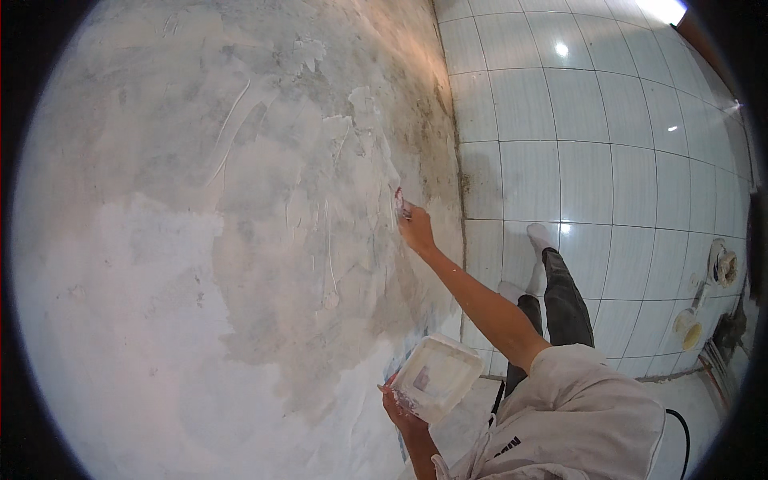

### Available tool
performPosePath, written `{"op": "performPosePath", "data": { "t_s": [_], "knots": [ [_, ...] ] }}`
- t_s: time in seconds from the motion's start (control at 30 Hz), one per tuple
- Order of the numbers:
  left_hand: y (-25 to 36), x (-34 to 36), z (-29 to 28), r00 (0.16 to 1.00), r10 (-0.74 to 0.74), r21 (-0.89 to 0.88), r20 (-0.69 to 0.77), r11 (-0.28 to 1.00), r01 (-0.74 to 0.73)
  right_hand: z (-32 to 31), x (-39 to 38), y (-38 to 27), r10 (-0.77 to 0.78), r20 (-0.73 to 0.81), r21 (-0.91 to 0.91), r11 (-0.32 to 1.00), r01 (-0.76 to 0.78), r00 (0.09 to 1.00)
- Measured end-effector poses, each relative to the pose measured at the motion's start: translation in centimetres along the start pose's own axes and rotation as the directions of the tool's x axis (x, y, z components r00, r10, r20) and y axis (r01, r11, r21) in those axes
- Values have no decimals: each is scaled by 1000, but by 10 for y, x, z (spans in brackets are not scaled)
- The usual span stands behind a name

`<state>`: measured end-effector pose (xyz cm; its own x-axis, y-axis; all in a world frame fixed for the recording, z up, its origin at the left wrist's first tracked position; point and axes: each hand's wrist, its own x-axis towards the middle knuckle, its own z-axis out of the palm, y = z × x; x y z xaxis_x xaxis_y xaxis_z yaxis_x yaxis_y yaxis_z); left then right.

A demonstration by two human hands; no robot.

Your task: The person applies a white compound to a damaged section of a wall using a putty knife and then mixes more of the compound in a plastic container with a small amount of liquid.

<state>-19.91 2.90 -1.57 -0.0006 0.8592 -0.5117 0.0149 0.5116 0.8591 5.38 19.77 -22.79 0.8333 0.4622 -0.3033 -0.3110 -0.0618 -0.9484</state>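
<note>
My right hand [416, 228] is stretched out to the wall [280, 272], its fingers closed round a small putty-smeared tool [398, 198] with some red on it. It looks like a putty knife seen nearly edge-on; its blade is hard to make out. The tool is at the wall surface, beside patchy grey and white filler with raised ridges. Lower down, my left hand [402, 410] grips the near-left edge of a shallow white rectangular tray [450, 364]. Whitish residue coats the tray, and a greyish patch shows on its bottom.
Pale glossy tiles [584, 184] cover the floor right of the wall, meeting it along a dark, dirty joint [458, 160]. My legs [566, 296] stand on the tiles. Near the right edge lie a round roll-like item [724, 268] and a small yellowish container [688, 332].
</note>
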Motion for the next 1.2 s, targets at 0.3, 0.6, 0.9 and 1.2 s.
{"op": "performPosePath", "data": {
  "t_s": [0.3, 0.6, 0.9, 1.2],
  "knots": [
    [5, -2, -9, 1000, 19, -32, -3, 999, -19, 34, -54, -79, -7, 67, 98, 995, 0, 998],
    [1, 3, -15, 999, 25, 46, 38, 999, -26, 0, -47, -74, 84, 128, 430, 893, -132, 988],
    [-1, 1, -21, 1000, 22, 74, 21, 997, -24, 1, -2, -19, 49, -115, -6, 999, -50, 992],
    [-3, 4, -28, 1000, 7, -36, -6, 999, -7, 48, -16, -69, 10, 108, -98, 995, 1, 994]
  ]
}}
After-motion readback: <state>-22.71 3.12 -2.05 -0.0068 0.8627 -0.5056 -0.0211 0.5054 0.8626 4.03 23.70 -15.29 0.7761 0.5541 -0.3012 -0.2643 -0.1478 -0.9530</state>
